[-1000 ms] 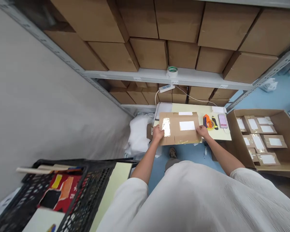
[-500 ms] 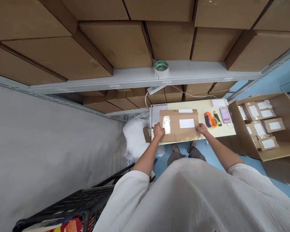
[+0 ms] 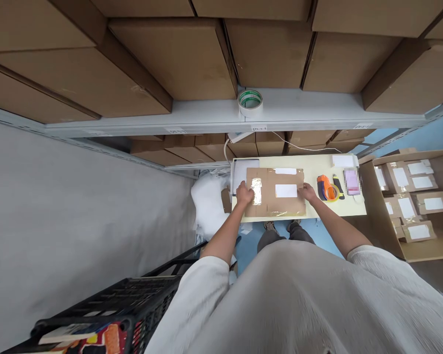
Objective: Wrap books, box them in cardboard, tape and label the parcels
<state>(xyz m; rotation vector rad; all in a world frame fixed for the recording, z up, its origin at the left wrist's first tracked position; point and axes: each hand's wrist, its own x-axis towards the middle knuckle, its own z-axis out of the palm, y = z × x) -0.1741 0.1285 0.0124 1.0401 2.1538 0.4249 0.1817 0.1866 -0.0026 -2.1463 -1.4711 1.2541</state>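
A flat cardboard package (image 3: 271, 201) with white labels and shiny tape lies on the pale yellow table (image 3: 313, 210). My left hand (image 3: 244, 193) is closed on its left edge, beside the strip of shiny tape. At the right edge, my right hand (image 3: 307, 191) pinches the package near the larger white label. Right of that hand are an orange tape dispenser (image 3: 324, 186), a yellow tape roll and a black and yellow cutter (image 3: 337, 187). A pinkish item (image 3: 352, 181) and a white label stack (image 3: 342, 161) lie at the table's right end.
An open carton (image 3: 384, 236) with small labelled boxes stands on the right. A shelf (image 3: 206, 109) with large boxes and a green-white tape roll (image 3: 250, 102) spans above. White wrapping (image 3: 207, 204) sits left of the table; a black crate (image 3: 110, 300) is at lower left.
The camera view has shifted slightly. Both hands remain at the package's sides; my left hand sits a little higher on its edge, and my right hand has moved slightly inward over the right edge.
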